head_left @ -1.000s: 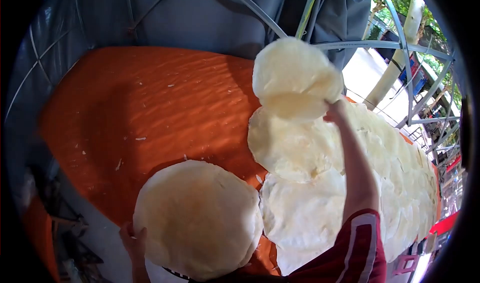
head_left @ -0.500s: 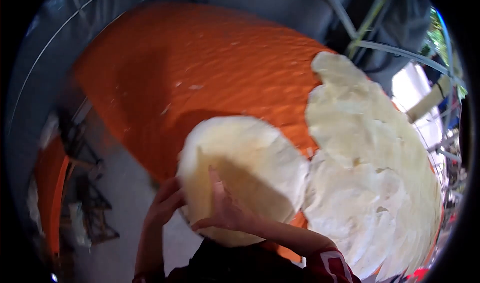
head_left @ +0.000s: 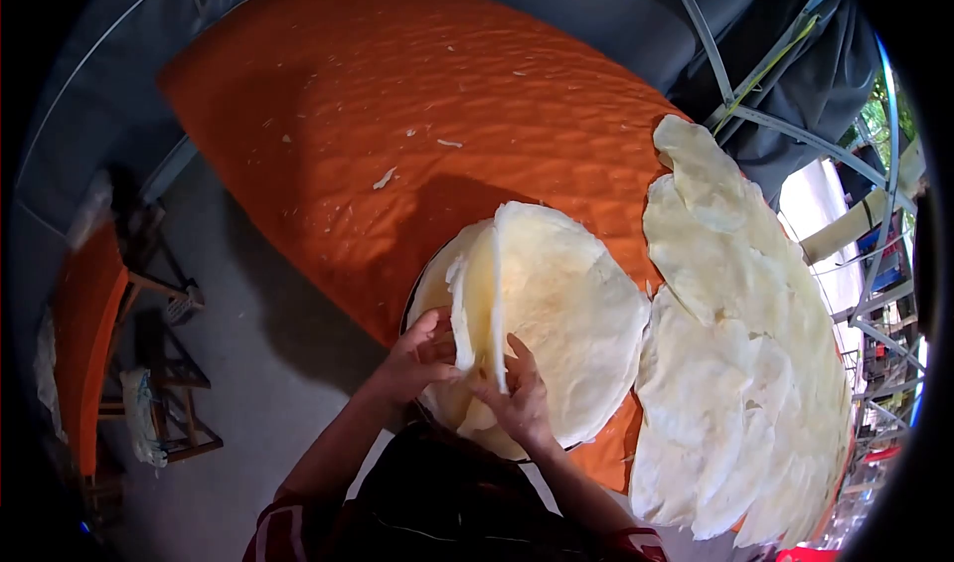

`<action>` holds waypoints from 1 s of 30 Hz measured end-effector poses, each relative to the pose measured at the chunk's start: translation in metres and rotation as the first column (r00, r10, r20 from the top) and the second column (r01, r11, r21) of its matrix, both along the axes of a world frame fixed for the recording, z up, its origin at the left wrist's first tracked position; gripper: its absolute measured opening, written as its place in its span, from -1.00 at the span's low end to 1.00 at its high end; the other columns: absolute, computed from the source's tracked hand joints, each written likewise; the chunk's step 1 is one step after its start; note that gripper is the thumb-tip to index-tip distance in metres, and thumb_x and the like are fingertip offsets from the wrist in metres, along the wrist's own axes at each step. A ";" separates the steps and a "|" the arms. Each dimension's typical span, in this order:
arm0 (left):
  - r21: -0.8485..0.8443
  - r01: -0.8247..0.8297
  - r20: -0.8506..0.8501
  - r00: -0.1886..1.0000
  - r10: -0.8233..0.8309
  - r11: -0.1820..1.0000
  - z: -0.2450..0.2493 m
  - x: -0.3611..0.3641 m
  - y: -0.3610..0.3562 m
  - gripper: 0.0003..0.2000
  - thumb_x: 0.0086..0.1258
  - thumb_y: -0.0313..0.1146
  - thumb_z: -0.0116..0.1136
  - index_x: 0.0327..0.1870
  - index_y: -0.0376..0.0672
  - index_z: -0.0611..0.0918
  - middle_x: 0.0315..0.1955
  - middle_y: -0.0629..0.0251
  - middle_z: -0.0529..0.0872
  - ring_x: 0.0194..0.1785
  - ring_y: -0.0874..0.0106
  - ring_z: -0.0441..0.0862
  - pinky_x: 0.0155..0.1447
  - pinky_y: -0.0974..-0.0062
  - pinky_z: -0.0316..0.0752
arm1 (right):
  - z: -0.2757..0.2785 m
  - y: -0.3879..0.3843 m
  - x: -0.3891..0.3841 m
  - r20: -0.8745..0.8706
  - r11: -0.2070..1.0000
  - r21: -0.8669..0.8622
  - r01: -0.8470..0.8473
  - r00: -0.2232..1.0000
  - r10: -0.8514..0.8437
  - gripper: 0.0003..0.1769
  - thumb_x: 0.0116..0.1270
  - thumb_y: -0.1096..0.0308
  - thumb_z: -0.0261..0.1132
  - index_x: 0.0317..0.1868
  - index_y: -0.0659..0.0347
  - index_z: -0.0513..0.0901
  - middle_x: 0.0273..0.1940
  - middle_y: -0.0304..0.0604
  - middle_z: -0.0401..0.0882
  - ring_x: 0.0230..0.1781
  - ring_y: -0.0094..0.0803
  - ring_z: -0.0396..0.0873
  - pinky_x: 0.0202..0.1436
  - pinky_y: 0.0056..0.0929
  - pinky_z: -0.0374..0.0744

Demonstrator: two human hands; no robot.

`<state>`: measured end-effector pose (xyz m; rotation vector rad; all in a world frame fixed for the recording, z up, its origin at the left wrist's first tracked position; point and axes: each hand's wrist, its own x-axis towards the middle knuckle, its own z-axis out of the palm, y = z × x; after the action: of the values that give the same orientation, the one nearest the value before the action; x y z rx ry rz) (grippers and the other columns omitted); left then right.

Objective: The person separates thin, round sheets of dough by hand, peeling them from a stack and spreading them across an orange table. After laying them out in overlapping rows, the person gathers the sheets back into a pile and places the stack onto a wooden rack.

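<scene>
A stack of thin, pale round flatbreads (head_left: 581, 314) lies on a round base with a dark rim, at the near edge of the orange-covered table. The left part of a thin flatbread (head_left: 480, 284) stands raised and bent upright above the stack. My left hand (head_left: 421, 355) is closed on its left edge, thumb and fingers pinching. Opposite it, my right hand (head_left: 522, 398) is closed around the lower end of the raised fold. Whether the two hands hold one layer or two cannot be made out.
Many overlapping flatbreads (head_left: 725, 363) cover the right side of the orange cloth (head_left: 397, 95), which carries small pale scraps. At left stand wooden stools (head_left: 184, 403) and another orange-covered surface (head_left: 84, 353). Metal poles (head_left: 795, 135) and dark sheeting border the back.
My right hand, spread over the top of the stack before, now pinches a raised flatbread. My left hand has gone from the stack's left side to the sheet's edge. The view has shifted.
</scene>
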<state>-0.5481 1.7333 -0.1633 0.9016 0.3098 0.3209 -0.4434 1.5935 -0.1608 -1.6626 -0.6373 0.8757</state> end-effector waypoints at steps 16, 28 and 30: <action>0.403 -0.202 -0.064 0.967 0.248 0.892 -0.018 0.006 -0.024 -0.50 0.25 -0.60 -0.09 0.23 -0.28 0.13 0.09 0.11 0.40 0.07 0.46 0.41 0.06 0.59 0.33 | 0.013 -0.002 -0.012 0.393 0.996 -0.019 0.084 0.917 -0.070 -0.43 0.12 0.45 0.22 0.16 0.31 0.25 -0.31 0.04 0.60 -0.36 -0.32 0.60 -0.32 -0.45 0.54; -0.127 -0.296 -0.157 0.948 0.276 0.947 -0.048 -0.019 0.001 -0.71 0.24 -0.52 -0.08 0.01 -0.31 0.42 -0.14 0.20 0.56 -0.10 0.41 0.53 0.00 0.47 0.42 | 0.036 -0.119 0.154 -0.239 0.996 0.042 0.083 0.968 -0.070 -0.40 0.06 0.06 0.26 -0.06 0.44 0.46 -0.19 0.05 0.55 -0.22 -0.27 0.54 -0.17 -0.37 0.53; -0.192 -0.353 -0.195 0.928 0.317 0.916 -0.053 -0.015 0.001 -0.71 0.20 -0.55 -0.06 -0.03 -0.33 0.45 -0.16 0.19 0.57 -0.15 0.39 0.55 -0.04 0.47 0.44 | 0.062 -0.182 0.219 -0.126 0.968 0.145 0.206 0.974 -0.188 -0.46 0.05 0.15 0.22 -0.06 0.42 0.46 -0.22 0.04 0.57 -0.26 -0.30 0.55 -0.20 -0.40 0.54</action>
<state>-0.5634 1.7343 -0.2160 0.6488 0.6422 0.5223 -0.2244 1.4112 -0.0985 -1.4954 -0.4440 0.7488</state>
